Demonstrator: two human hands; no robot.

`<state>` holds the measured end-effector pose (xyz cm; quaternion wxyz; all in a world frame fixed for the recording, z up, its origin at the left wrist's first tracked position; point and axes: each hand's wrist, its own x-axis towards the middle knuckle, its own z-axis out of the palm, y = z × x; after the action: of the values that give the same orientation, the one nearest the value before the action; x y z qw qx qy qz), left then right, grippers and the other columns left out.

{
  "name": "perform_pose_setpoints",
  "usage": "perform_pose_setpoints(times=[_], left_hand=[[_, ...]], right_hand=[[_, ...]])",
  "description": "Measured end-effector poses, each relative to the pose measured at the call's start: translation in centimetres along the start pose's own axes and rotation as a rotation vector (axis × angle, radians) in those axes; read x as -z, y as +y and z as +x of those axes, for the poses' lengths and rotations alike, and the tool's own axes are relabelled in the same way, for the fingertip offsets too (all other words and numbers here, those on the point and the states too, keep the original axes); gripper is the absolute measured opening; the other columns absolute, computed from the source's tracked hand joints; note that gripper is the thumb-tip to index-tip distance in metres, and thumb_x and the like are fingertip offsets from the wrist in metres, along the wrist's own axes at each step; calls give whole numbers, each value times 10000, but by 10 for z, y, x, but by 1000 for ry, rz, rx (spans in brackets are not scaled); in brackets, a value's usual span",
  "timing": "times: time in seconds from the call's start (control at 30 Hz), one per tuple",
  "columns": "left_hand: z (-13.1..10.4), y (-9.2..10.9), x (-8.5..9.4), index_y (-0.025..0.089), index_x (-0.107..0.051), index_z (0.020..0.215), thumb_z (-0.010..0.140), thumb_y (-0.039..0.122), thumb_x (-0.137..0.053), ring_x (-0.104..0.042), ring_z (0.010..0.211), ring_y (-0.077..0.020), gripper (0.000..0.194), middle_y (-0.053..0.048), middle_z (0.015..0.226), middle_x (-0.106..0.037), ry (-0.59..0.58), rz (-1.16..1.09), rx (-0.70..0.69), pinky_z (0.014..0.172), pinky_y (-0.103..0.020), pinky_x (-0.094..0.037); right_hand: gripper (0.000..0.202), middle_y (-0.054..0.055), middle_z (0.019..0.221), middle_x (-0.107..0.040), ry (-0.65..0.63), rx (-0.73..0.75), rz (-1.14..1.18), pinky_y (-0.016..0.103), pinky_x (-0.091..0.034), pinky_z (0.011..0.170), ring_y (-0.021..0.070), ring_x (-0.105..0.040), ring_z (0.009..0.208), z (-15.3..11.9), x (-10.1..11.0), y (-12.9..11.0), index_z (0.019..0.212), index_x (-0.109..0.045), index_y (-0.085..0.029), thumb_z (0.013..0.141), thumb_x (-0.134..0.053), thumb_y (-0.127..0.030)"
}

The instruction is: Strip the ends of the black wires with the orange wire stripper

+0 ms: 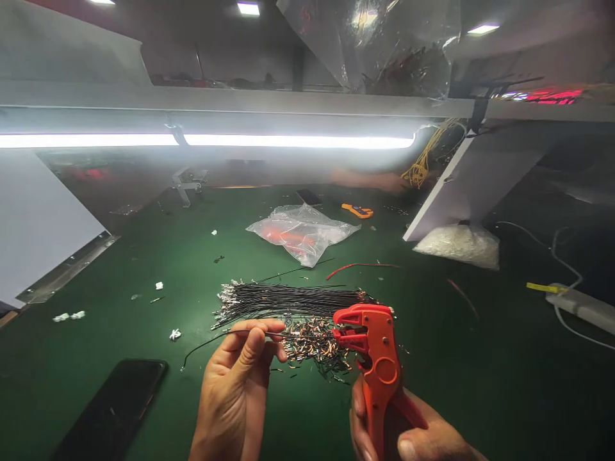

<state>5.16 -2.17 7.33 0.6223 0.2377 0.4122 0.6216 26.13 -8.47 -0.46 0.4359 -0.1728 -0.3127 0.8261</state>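
Right hand (425,426): closed around the handles of a red wire stripper (385,370), held roughly upright, mouth turned left. Left hand (239,374): thin black wire (206,342) pinched between thumb and fingers. Wire is held across, long axis left-right: straight run pointed right into the stripper mouth, tail curved down toward the left, well apart from the right hand. Tip hidden at the jaws; can't tell if it's clamped. Slim, smooth black jacket, small bright bit at the tail end. Dark phone (113,410) laid left of the left hand. Beyond the wire: pile of copper-flecked clippings (319,349), then black wire bundle (293,298), also laid left-right. Farther: clear bag (331,229), yellow-orange tool (358,210).
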Motion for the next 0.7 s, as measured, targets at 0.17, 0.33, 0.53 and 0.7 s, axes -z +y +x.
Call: perform_pose_setpoints(times=[0.17,0.33,0.53,0.7], left_hand=[[0,0,2,174,-735,708,588,394,-895,-612,599,-119,298,-13,747,-697,-34,17,26,603,-217,-540],[0,-4,3,171,-727,718,635,391,-870,-609,614,-116,274,-12,760,-678,-43,23,65,595,-214,-543],[1,-3,-2,172,-712,692,555,363,-913,-581,578,-117,309,-4,692,-648,-4,8,111,518,-211,-515],[0,-5,2,180,-695,704,629,363,-878,-576,594,-111,269,1,700,-642,-67,18,148,547,-213,-510]], right_hand=[[446,49,766,-644,-27,-22,-55,254,-357,620,142,-515,658,-2,0,0,1060,-617,-149,685,-779,-328],[445,46,758,-639,13,-51,-56,255,-343,614,140,-501,656,-5,-4,-1,1039,-609,-142,669,-776,-324],[370,57,755,-631,31,-34,-24,234,-302,573,128,-487,645,-4,-8,-1,940,-620,-125,649,-758,-307],[351,55,762,-630,25,-49,-9,225,-305,570,126,-490,659,-3,-6,0,932,-625,-123,643,-761,-269]])
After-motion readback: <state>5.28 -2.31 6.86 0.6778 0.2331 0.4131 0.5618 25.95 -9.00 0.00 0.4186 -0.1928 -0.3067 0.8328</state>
